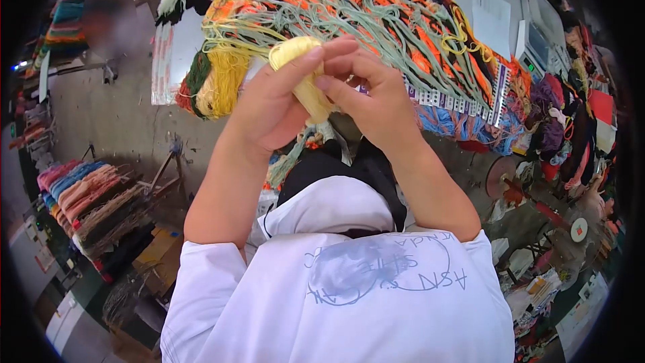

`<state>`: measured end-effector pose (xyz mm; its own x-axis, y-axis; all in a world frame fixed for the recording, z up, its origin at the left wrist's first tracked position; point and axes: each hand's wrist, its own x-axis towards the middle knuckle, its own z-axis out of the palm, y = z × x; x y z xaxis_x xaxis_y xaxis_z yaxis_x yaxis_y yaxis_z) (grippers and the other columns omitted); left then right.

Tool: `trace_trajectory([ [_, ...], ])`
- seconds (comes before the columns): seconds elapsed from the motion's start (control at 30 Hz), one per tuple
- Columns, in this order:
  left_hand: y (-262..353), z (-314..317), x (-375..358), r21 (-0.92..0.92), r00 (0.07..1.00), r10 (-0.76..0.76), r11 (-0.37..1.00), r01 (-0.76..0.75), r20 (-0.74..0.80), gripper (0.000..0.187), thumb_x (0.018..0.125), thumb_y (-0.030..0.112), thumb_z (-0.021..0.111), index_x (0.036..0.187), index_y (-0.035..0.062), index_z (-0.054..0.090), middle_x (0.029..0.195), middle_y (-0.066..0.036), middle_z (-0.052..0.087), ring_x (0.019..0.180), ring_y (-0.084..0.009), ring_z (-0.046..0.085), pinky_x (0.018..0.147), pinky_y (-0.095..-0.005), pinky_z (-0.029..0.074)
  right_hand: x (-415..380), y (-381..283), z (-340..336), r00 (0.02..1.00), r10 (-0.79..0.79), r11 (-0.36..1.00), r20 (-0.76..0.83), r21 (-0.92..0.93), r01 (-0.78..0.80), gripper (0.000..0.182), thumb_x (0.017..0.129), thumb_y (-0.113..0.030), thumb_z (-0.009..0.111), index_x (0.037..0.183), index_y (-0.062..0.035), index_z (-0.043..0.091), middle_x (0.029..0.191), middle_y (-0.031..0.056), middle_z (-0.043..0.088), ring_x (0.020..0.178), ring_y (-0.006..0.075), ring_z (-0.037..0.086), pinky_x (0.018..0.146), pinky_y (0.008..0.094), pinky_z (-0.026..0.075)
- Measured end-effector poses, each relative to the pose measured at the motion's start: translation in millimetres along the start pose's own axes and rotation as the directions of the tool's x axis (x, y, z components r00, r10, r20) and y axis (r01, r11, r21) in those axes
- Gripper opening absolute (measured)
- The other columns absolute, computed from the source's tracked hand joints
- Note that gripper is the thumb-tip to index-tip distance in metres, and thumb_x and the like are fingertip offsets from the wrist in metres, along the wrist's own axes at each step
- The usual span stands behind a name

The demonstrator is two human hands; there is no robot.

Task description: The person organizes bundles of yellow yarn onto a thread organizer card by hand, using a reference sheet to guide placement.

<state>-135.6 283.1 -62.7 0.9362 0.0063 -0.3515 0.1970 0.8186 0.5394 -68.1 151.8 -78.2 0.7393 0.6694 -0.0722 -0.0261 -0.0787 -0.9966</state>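
Note:
Pale yellow yarn [295, 50] is bunched between my two hands, in front of the table's near edge, with its lower strands hanging down. My left hand [279, 97] is wrapped round it, the thumb lying along its top. Close by on the right, my right hand [366, 87] has its fingers bent and pressed toward the yarn's side; what its fingertips pinch is too small to make out. Behind both hands, a heap of orange, grey-green and yellow yarn [349, 17] covers much of the table. A yellow skein [228, 77] hangs over the table edge, left of my hands.
White papers [490, 17] and a device with a green display [531, 50] are at the table's right. Purple yarn [547, 97] lies beyond them. A rack of coloured skeins [87, 195] stands at lower left. A round spool [500, 178] is at right.

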Motion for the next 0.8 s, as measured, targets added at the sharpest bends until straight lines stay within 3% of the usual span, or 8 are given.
trace_trajectory([
  [0.03,2.6,6.5,-5.2,0.168,1.000,0.009,0.986,-0.013,0.027,0.051,0.094,0.030,0.039,0.131,-0.0053,0.038,0.123,-0.013,0.050,0.116,-0.0197,0.048,0.098,-0.0345,0.036,-3.4,-1.6,0.8,0.999,0.039,0.990,0.009,0.137,-0.040,0.015,0.077,-0.013,0.067,0.083,0.0008,0.066,0.084,0.0039,0.059,0.073,0.0104,0.053,0.063,0.0238,0.042],
  [0.2,12.1,13.2,-18.9,0.107,0.994,-0.008,0.994,-0.004,0.108,0.052,0.092,0.030,0.040,0.131,-0.0054,0.038,0.121,-0.013,0.052,0.113,-0.0193,0.050,0.096,-0.0339,0.039,-20.1,-29.8,-3.3,0.998,0.042,0.958,0.053,0.281,-0.056,0.013,0.082,-0.010,0.061,0.084,0.0021,0.065,0.084,0.0022,0.061,0.074,0.0075,0.054,0.066,0.0235,0.044],
  [0.27,12.7,15.7,-23.1,0.086,0.989,-0.027,0.996,0.015,0.142,0.053,0.092,0.030,0.041,0.131,-0.0052,0.039,0.120,-0.013,0.052,0.111,-0.0193,0.051,0.094,-0.0336,0.041,-25.1,-38.4,-7.2,0.989,0.099,0.923,0.114,0.360,-0.134,0.012,0.087,-0.008,0.057,0.092,0.0014,0.062,0.088,0.0039,0.062,0.081,0.0109,0.059,0.073,0.0245,0.049],
  [0.4,13.0,24.5,-27.5,0.135,0.988,-0.015,0.991,-0.006,0.157,0.054,0.091,0.032,0.040,0.131,-0.0044,0.039,0.117,-0.013,0.054,0.106,-0.0192,0.055,0.088,-0.0329,0.045,-27.6,-41.5,-2.0,0.997,0.078,0.961,0.028,0.265,-0.082,0.014,0.082,-0.012,0.062,0.089,0.0007,0.064,0.082,0.0013,0.062,0.072,0.0081,0.055,0.066,0.0232,0.044],
  [0.47,11.4,25.6,-28.0,0.154,0.987,-0.012,0.988,-0.013,0.163,0.054,0.091,0.032,0.040,0.131,-0.0041,0.039,0.116,-0.012,0.055,0.104,-0.0191,0.056,0.087,-0.0326,0.045,-29.7,-41.7,-2.8,0.998,-0.035,0.999,0.051,0.042,0.033,0.014,0.083,-0.013,0.062,0.089,0.0001,0.063,0.081,0.0012,0.062,0.071,0.0074,0.054,0.064,0.0221,0.043],
  [0.5,11.5,25.0,-28.1,0.132,0.985,-0.010,0.991,-0.012,0.171,0.054,0.091,0.032,0.040,0.131,-0.0040,0.039,0.115,-0.012,0.055,0.104,-0.0189,0.055,0.088,-0.0325,0.045,-31.6,-40.6,-3.5,0.998,-0.033,0.999,0.049,0.038,0.031,0.014,0.083,-0.013,0.062,0.089,0.0001,0.063,0.081,0.0012,0.062,0.071,0.0074,0.054,0.064,0.0221,0.043],
  [0.6,13.7,26.9,-29.1,0.095,0.984,-0.004,0.995,-0.013,0.177,0.054,0.091,0.032,0.040,0.131,-0.0040,0.039,0.115,-0.012,0.055,0.105,-0.0185,0.055,0.087,-0.0317,0.044,-32.0,-41.2,-6.6,0.997,-0.044,0.991,0.060,0.127,0.036,0.013,0.084,-0.013,0.061,0.086,0.0003,0.060,0.082,0.0025,0.062,0.072,0.0067,0.054,0.063,0.0215,0.043],
  [0.8,12.3,27.1,-29.9,0.115,0.982,0.002,0.993,-0.024,0.189,0.053,0.091,0.031,0.040,0.130,-0.0041,0.040,0.118,-0.012,0.054,0.107,-0.0188,0.053,0.088,-0.0310,0.043,-32.8,-53.5,-4.9,0.995,0.099,0.912,0.032,0.396,-0.104,0.009,0.086,-0.010,0.058,0.085,-0.0013,0.058,0.077,0.0009,0.058,0.071,0.0051,0.051,0.061,0.0200,0.041],
])
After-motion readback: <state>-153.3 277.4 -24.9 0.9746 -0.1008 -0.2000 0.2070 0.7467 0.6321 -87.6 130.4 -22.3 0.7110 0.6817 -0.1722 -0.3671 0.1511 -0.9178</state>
